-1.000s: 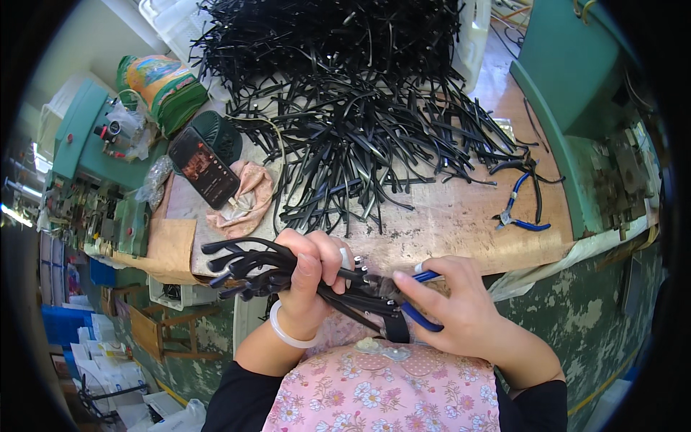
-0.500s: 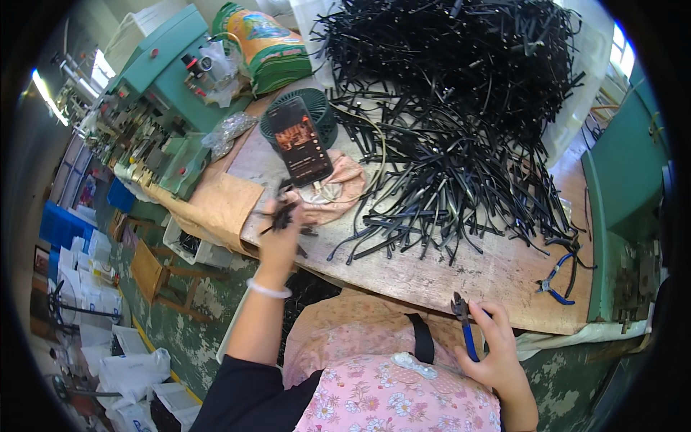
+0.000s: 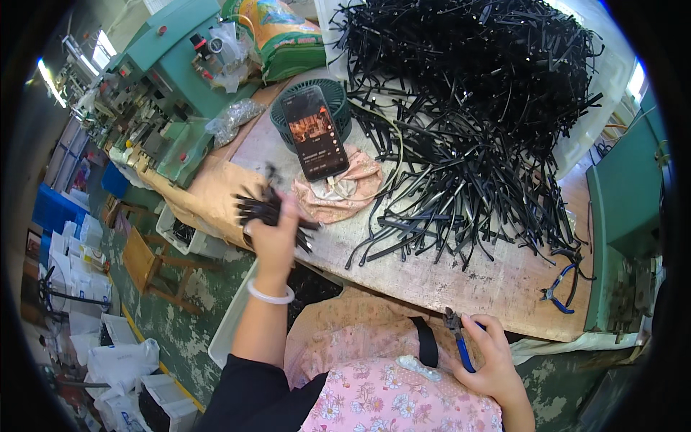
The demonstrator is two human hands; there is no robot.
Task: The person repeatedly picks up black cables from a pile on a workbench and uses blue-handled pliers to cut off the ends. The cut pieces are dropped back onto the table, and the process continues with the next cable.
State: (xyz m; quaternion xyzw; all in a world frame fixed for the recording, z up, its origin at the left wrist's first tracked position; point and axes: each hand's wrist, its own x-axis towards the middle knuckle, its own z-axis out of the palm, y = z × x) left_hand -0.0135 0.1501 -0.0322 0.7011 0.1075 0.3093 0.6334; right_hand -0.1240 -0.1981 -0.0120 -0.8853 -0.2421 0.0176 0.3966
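Observation:
My left hand [image 3: 276, 232] is raised over the left edge of the worn workbench [image 3: 461, 277] and grips a bundle of black plastic strips [image 3: 260, 209]; a white bangle rings its wrist. My right hand [image 3: 491, 353] rests low by my lap, shut on blue-handled cutting pliers [image 3: 458, 335] that point up toward the bench's front edge. A big heap of black plastic strips [image 3: 475, 108] covers the bench's far and middle part.
A phone [image 3: 314, 132] with a lit screen leans on a green basket [image 3: 311, 111] above a pink cloth [image 3: 338, 191]. Second blue-handled pliers [image 3: 560, 288] lie at the right. Green machines [image 3: 180, 79] stand left; a white bin [image 3: 234, 317] sits below the bench.
My left hand carried the strip bundle away from my lap to the bench's left edge. My right hand dropped with the pliers toward my lap. The view swung left.

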